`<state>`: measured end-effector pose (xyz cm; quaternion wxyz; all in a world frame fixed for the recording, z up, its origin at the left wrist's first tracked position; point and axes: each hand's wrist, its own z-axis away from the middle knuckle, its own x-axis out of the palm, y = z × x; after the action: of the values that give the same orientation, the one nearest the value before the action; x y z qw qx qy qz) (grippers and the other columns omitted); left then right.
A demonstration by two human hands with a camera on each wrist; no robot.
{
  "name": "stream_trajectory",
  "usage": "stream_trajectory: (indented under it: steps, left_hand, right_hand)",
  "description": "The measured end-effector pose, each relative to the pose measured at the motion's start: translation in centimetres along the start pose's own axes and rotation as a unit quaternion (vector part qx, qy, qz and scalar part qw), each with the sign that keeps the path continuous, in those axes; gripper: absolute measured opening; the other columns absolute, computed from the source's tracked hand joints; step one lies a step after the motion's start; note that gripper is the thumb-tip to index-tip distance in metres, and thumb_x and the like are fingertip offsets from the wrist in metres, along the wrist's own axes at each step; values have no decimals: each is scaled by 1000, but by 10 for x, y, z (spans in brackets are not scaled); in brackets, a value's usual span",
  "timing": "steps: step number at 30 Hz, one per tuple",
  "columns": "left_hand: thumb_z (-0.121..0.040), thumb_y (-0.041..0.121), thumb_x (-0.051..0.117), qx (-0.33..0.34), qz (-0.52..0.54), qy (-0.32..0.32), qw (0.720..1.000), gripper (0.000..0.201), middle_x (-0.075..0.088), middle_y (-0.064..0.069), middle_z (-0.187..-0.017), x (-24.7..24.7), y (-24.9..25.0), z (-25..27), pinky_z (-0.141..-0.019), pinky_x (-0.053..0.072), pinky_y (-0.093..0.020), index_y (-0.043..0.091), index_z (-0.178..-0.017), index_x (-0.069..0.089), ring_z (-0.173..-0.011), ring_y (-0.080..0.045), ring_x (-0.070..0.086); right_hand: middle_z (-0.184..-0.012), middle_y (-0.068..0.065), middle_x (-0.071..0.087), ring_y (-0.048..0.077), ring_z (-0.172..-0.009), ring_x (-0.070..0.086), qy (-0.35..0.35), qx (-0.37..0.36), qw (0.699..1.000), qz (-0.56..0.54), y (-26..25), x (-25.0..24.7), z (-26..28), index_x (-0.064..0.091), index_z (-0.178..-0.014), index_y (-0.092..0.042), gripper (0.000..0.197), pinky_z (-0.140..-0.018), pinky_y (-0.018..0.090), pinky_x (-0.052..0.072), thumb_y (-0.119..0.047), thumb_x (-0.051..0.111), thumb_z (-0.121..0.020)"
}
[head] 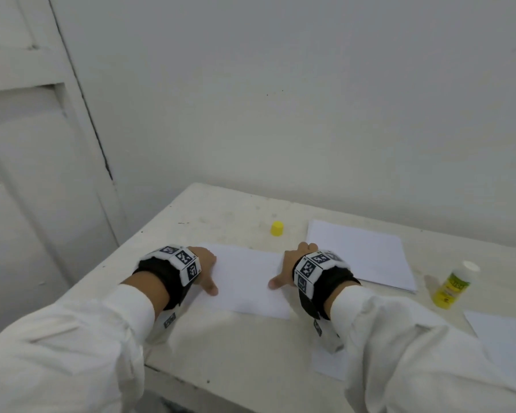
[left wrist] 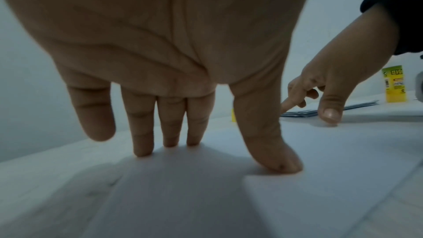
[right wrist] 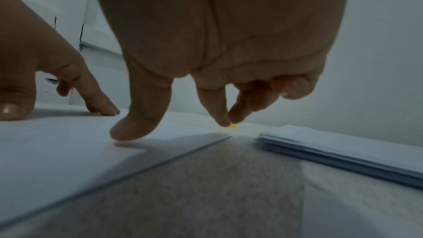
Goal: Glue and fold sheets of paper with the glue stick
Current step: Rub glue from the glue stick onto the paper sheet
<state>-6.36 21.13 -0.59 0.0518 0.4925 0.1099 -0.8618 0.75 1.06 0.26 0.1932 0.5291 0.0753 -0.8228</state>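
1. Paper sheet [head: 245, 281] lies flat on the table [head: 221, 347], in the middle between both hands; looks folded, with a doubled edge showing in the right wrist view [right wrist: 68, 160].
2. Left hand [head: 204, 263] sits on the sheet's left end, fingers straight and spread, tips down on the paper [left wrist: 142, 149]; thumb [left wrist: 279, 160] presses flat on the sheet. Grips nothing.
3. Right hand [head: 292, 263] is at the sheet's right end; thumb tip [right wrist: 128, 131] is on or just above the paper, index finger [right wrist: 217, 113] points down near the sheet's far right corner, other fingers curled in loosely. Holds nothing.
4. Glue stick [head: 453, 286] stands upright on the table, well to the right of the right hand, yellow-green label, white top, cap off.
5. Yellow cap [head: 277, 228] stands alone on the table beyond the sheet, between the hands, apart from the stick.
6. Paper stack [head: 361, 254] lies flat just right of the right hand, between it and the glue stick; stacked edges show in the right wrist view [right wrist: 343, 156].
7. Another sheet [head: 501, 338] lies near the table's right front, partly under the right sleeve [head: 414, 353].
8. White wall [head: 310, 99] stands behind the table; door [head: 27, 174] is at left.
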Motion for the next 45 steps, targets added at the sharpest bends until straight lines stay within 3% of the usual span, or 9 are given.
stream_trajectory:
  steps: [14, 19, 24, 26, 30, 34, 36, 40, 45]
  left_hand:
    - [-62, 59, 79, -27, 27, 8, 999, 88, 58, -6, -129, 1, 0, -13, -100, 45, -38, 12, -131, 52, -116, -26, 57]
    - [-65, 58, 78, -27, 40, 10, 999, 85, 59, -6, -128, 3, -1, -13, -99, 45, -36, 10, -131, 53, -116, -26, 57]
    - [-76, 51, 73, -20, 51, 33, 998, 85, 46, -7, -142, 6, -3, -10, -106, 38, -36, 9, -142, 40, -129, -26, 46]
    - [-75, 50, 74, -25, 57, 32, 998, 90, 42, -6, -145, 5, -2, -7, -108, 36, -37, 11, -145, 34, -132, -26, 43]
    - [-54, 57, 85, -68, 107, 88, 988, 101, 55, -8, -127, 8, -7, -1, -96, 47, -41, 8, -132, 42, -114, -28, 56]
    - [-45, 58, 88, -83, 126, 151, 977, 150, -6, -10, -158, 16, -15, 5, -111, 24, -52, 23, -150, -14, -144, -34, 11]
    - [-53, 57, 84, -34, 78, 152, 985, 132, -20, -5, -157, 12, -14, 9, -113, 14, -52, 34, -151, -2, -146, -31, -5]
    - [-73, 54, 72, 25, 72, 198, 977, 58, 19, 3, -156, -1, -18, 4, -111, 17, -44, 41, -125, 49, -143, -22, 15]
    - [-71, 43, 77, 23, 97, 163, 982, 89, 50, 13, -134, -14, -17, -7, -108, 28, -42, 40, -142, 25, -127, -23, 43]
  right_hand:
    - [-101, 8, 55, 25, -96, 53, 27, 10, 993, -115, -20, -3, 1, 53, -93, -17, 48, -84, 35, 46, -49, 77, -68]
    - [-129, 16, 52, 31, -119, 53, 21, 66, 936, -345, -19, -15, 19, 31, -136, 3, 81, -95, 36, 45, -23, 79, -76]
    - [-89, 8, 58, 21, -81, 57, 17, 4, 965, -263, -20, -12, 30, 63, -92, -3, 18, -69, 25, 46, -21, 62, -88]
    - [-68, 1, 44, 15, -61, 42, 46, -40, 968, -245, -22, -4, 37, 46, -63, -11, 28, -52, 21, 33, -15, 59, -87]
    - [-85, -1, 51, 16, -80, 48, 57, -123, 972, -193, -32, 10, 55, 47, -73, -18, 19, -58, 20, 36, -11, 55, -88]
    - [-101, 6, 52, 22, -87, 50, 48, -119, 972, -197, -34, 21, 62, 41, -116, -12, 31, -68, 26, 38, -7, 53, -89]
    - [-113, 11, 56, 26, -100, 55, 35, -101, 978, -178, -34, 18, 62, 40, -127, -7, 38, -74, 27, 40, -8, 53, -91]
    - [-76, 5, 51, 23, -86, 51, 48, -51, 983, -169, -29, 13, 53, 50, -73, -8, 21, -52, 17, 33, -9, 46, -93]
    - [-65, -1, 42, 21, -79, 50, 50, -18, 976, -210, -25, 13, 48, 41, -62, -13, 30, -48, 17, 32, -14, 55, -89]
